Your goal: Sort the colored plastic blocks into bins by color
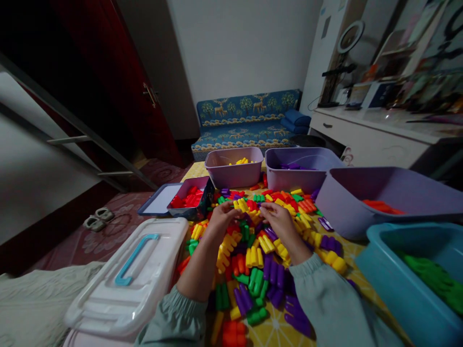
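Note:
My left hand [223,218] is closed at the fingertips on a yellow plastic building block [240,206] with rounded ribs. Facing it across a small gap, my right hand [278,218] has its thumb and fingers pinched together; whatever they hold is too small to make out. Both hands are just above a wide heap of loose blocks. Purple blocks [274,272], green blocks [256,282], red blocks [238,264] and more yellow blocks [254,258] lie mixed below and around my wrists.
Behind the heap stand a pink bin [234,176] with yellow blocks and a lilac bin [294,179] with purple ones. A larger purple bin [342,212] and a teal bin [392,270] flank the right. At left are a red-filled box [186,212] and a white lid [144,274].

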`<state>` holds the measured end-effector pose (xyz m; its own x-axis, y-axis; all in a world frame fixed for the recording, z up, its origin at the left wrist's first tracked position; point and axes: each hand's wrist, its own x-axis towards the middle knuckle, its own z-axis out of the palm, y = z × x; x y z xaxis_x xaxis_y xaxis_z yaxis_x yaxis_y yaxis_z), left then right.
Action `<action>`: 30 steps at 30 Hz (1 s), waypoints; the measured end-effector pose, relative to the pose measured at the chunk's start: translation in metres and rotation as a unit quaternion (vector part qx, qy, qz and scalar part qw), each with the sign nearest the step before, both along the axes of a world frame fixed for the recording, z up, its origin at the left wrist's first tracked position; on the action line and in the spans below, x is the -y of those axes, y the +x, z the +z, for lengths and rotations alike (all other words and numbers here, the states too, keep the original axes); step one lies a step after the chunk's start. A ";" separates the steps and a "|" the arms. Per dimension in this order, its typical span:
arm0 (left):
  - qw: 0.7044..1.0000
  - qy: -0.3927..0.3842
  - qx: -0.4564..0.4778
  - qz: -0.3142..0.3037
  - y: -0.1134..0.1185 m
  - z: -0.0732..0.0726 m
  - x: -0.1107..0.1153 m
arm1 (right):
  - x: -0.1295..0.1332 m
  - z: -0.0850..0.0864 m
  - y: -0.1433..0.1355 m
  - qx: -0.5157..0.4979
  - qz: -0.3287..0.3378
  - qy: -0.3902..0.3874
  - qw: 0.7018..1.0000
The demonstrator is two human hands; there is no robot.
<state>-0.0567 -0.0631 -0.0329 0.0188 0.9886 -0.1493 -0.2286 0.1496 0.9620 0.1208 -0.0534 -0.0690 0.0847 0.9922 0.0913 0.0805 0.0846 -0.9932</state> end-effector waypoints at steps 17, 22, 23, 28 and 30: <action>0.979 -0.069 0.144 0.126 0.009 0.098 -0.132 | -0.009 -0.022 0.002 0.048 -0.005 0.040 0.998; 0.980 -0.046 0.155 0.115 0.002 0.082 -0.129 | -0.006 -0.020 0.000 0.026 0.002 0.029 0.999; 0.981 -0.034 0.156 0.111 0.001 0.079 -0.125 | -0.006 -0.021 0.001 0.029 0.004 0.031 0.999; 0.997 0.029 0.061 0.045 0.000 0.053 -0.078 | -0.009 -0.026 0.003 0.068 -0.001 0.051 0.996; 0.997 0.051 -0.060 -0.003 0.000 0.037 -0.054 | -0.010 -0.027 0.003 0.079 -0.003 0.056 0.995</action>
<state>-0.0567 -0.0091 0.0043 0.0129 0.9987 -0.0487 -0.1110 0.0499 0.9926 0.1241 -0.0436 -0.0959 0.0666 0.9744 0.2148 0.2350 0.1939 -0.9525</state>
